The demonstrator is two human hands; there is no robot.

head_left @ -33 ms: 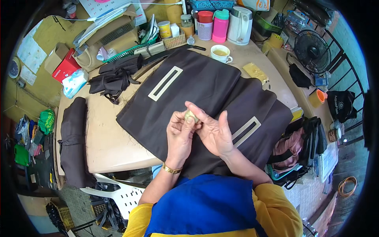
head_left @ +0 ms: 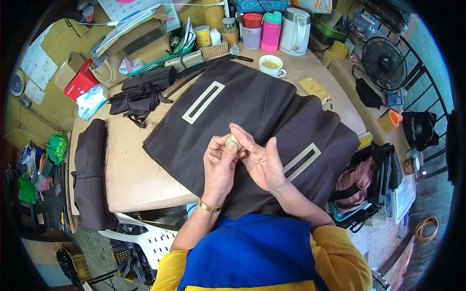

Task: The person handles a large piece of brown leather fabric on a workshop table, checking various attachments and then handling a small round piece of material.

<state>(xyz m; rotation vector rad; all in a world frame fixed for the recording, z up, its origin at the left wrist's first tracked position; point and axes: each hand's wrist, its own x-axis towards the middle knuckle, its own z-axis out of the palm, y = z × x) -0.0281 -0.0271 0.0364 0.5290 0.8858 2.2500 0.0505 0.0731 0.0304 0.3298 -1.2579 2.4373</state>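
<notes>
Pale-green lump being held above dark cloth

Head view: left hand is pinching the lump between thumb and fingers. Right hand is meeting it, fingertips close around the lump, thumb pointing up; cannot tell if it is gripping too. Cloth is lying on the tan table, two pale rectangular frames showing on it. White cup is standing near the cloth's far edge.

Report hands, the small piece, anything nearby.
Left hand pinching small pale-green piece. Right hand open, fingertips at it. Dark cloth spread beneath; cup beyond cloth.
</notes>
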